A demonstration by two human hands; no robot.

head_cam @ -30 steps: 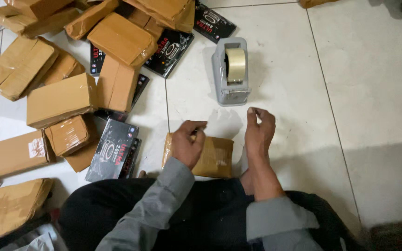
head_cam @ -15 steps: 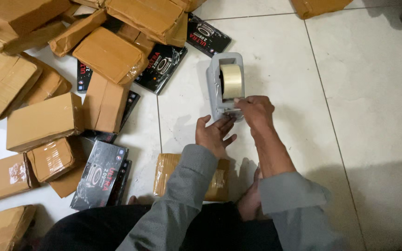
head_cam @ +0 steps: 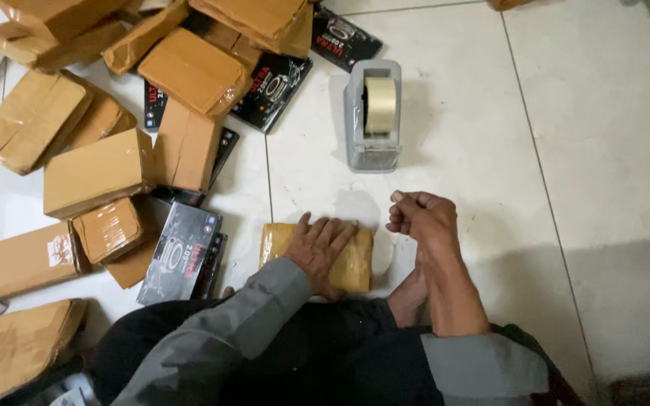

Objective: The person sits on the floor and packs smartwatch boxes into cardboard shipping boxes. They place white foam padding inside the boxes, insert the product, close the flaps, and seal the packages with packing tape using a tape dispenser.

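A small rectangular parcel, wrapped in glossy brown tape-covered paper, is seen lying on the white tiled floor, directly in front of the seated person. The left hand is laid flat on it, fingers spread, gripping nothing. The right hand is held just beside the parcel, loosely clenched with fingertips pinched; whether a strip of tape is held cannot be determined. A grey tape dispenser with a pale roll stands beyond. Brown wrapped packages and black printed boxes are heaped at left, several cut off by the frame edge.
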